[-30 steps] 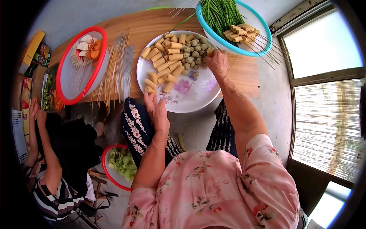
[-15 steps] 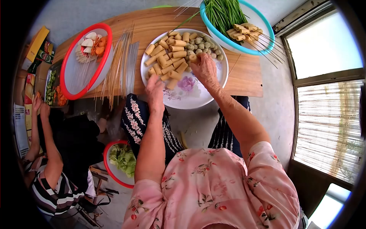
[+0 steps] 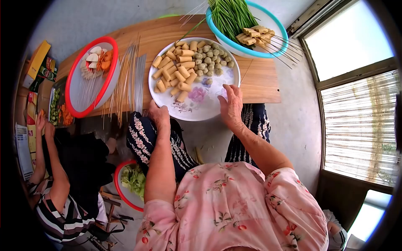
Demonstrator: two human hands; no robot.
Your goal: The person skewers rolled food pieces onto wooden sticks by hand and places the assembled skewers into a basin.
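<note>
A round white plate (image 3: 209, 109) with a purple flower print lies across the table's front edge. Short tan rolls (image 3: 182, 72) are heaped on its left half, and grey-green balls (image 3: 214, 57) are grouped at the upper right. My left hand (image 3: 159, 115) is closed at the plate's lower left rim, thumb up, its fingers partly hidden. Over the lower right rim lies my right hand (image 3: 232, 108), thumb and fingers apart, holding no food.
Bundled wooden skewers (image 3: 124, 79) and thin metal skewers (image 3: 140, 79) lie left of the plate. A red-rimmed basin (image 3: 112, 77) is beyond them. A blue-rimmed basin (image 3: 281, 31) holds greens and skewered rolls. Another person's hands (image 3: 45, 124) work at far left.
My right hand has let go of a tan roll and moved down to the plate's right rim. My left hand has drawn back from the rolls to the left rim. The view has shifted slightly.
</note>
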